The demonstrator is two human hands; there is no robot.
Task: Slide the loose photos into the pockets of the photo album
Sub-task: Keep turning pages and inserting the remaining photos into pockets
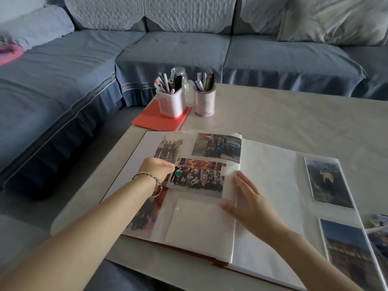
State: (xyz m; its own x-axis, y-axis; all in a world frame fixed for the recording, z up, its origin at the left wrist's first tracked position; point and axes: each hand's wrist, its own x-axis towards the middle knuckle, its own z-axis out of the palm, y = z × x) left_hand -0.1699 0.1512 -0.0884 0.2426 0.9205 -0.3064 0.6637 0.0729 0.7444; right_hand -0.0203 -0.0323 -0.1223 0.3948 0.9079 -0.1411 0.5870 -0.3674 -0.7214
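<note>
The photo album [270, 185] lay open on the pale table [294, 114], its spine running from the near edge away from the person. On the left page an empty pocket [199, 221] sat nearest, and beside it a portrait photo [144, 215] was partly hidden under the left forearm. The right hand [249, 202] rested flat near the spine, fingers straight and spread, pressing down the clear sleeve just right of the group photo [197, 175]. That photo lay in the middle of the left page with its long axis across the page, left to right, its picture upright to the person. The left hand [157, 166], with a bracelet [151, 181] at the wrist, had its fingers curled in, pinching the photo's left short edge. Whether the right end was already inside the sleeve could not be told.

Beyond it were two more photos: a black-and-white one [169, 147] standing tall and a colour one [216, 145] lying wide. That made four photos on the left page. The right page held two tall ones [327, 181] [346, 250] along its outer edge, and loose photos [378, 234] lay past them, too cropped to count.

Farther off stood two pen cups, a square one [172, 103] on a red folder [151, 118] and a round one [204, 102], with one glass jar [178, 73] behind, then the blue sofa [178, 49]
</note>
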